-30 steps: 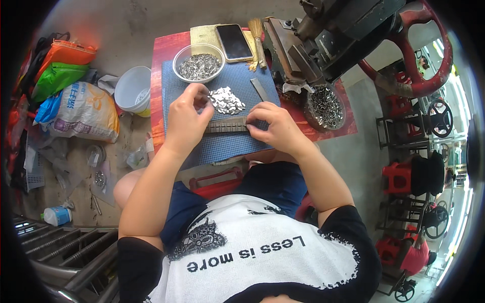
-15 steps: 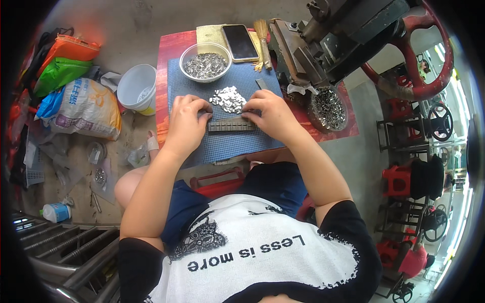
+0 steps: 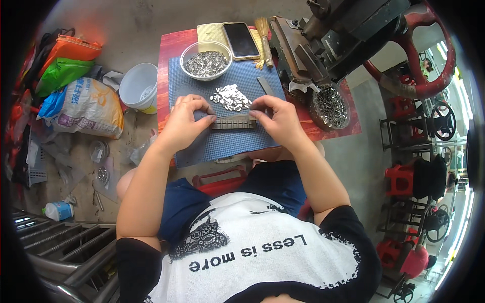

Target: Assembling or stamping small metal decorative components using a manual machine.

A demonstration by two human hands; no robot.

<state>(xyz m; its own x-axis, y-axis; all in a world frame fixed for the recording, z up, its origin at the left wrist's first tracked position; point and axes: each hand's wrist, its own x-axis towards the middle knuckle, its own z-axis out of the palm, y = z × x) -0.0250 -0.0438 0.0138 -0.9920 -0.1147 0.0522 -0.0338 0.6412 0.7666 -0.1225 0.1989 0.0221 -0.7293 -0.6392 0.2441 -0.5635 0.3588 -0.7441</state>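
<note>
At a low red work table, a seated person closes both hands on a short, dark ridged metal bar lying across the middle of the blue mat. Half a second ago the hands were bunched tighter over the bar, close against the heap of small silvery pieces; now they have drawn slightly outward to the bar's two ends, leaving its ridged top in plain view. That reads as the bar being squared up and steadied on the mat rather than lifted.

The left hand has thumb and curled fingers pinched together on the bar's left end, its knuckles toward the mat's left edge. Just beyond the bar, toward the table's far edge, sits the heap of small silvery pieces, touching neither hand as far as the view shows. The right hand has its fingertips pressed together on the bar's right end; whether a loose piece is also held between them is too small to tell.

Toward the far left corner of the mat stands a bowl of similar metal pieces. A phone lies at the table's far edge, with a small brush beside it, and a round dish of metal rings sits near the right edge under a dark press.
</note>
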